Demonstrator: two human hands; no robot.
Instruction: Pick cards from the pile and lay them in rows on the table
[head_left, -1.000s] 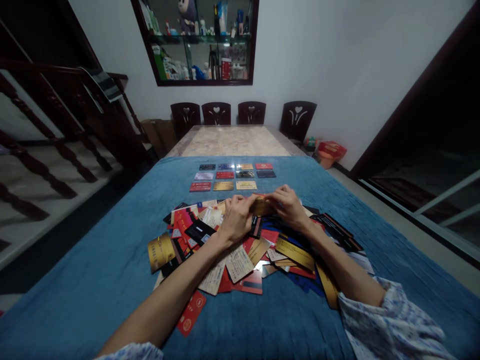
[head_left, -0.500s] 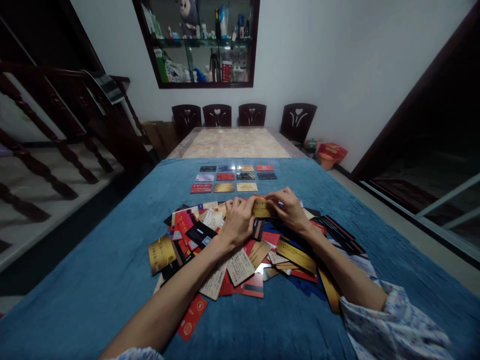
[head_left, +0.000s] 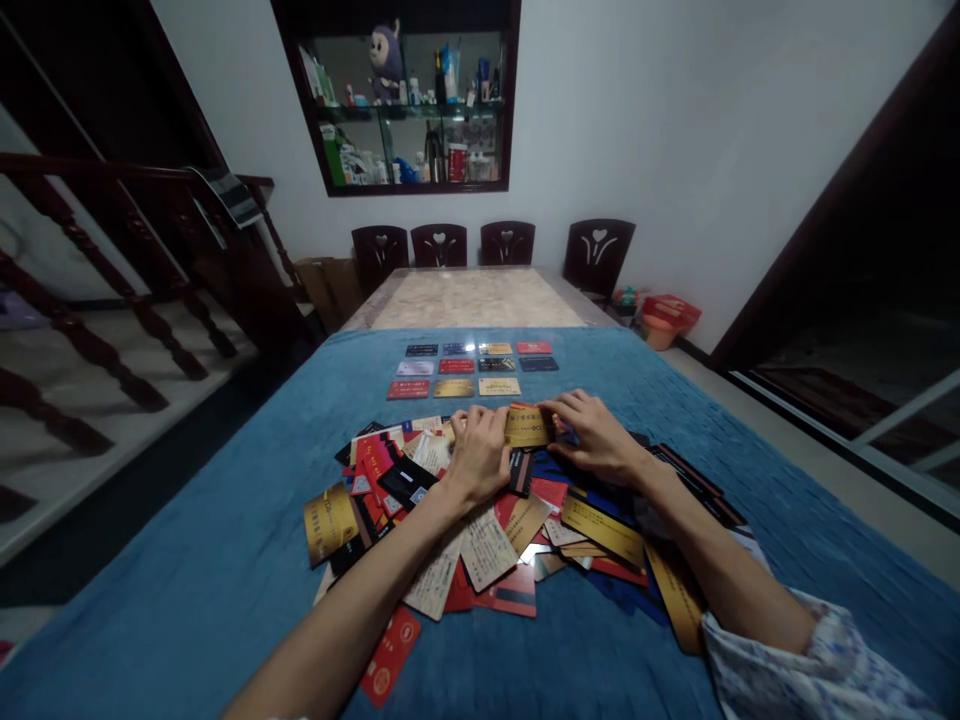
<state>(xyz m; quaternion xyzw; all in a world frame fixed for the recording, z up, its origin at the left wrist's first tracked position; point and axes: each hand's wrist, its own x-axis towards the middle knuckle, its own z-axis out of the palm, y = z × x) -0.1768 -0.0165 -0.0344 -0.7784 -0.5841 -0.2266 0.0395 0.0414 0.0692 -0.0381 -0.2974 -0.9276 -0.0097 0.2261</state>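
Note:
A gold card (head_left: 529, 428) is held at the far side of a loose heap of cards (head_left: 491, 550). My left hand (head_left: 478, 455) has its fingers curled at the card's left edge. At the right edge, my right hand (head_left: 596, 437) pinches the same card between thumb and fingers. Under and around both hands lie red, black, gold and cream cards, overlapping at all angles. Beyond the heap, several cards lie flat in three rows, among them a second gold card (head_left: 454, 388) and a cream card (head_left: 499, 387) in the nearest row.
A blue cloth (head_left: 247, 500) covers the near part of the long table, whose marbled top (head_left: 480, 298) shows at the far end. Dark chairs (head_left: 507, 243) stand behind it. To the left is a wooden stair railing (head_left: 97, 290); a red box (head_left: 671, 311) sits at the right.
The view has tilted slightly upward. My right hand's fingers have shifted toward the gold card's right edge, so more of its face shows. My left hand stays at its left edge.

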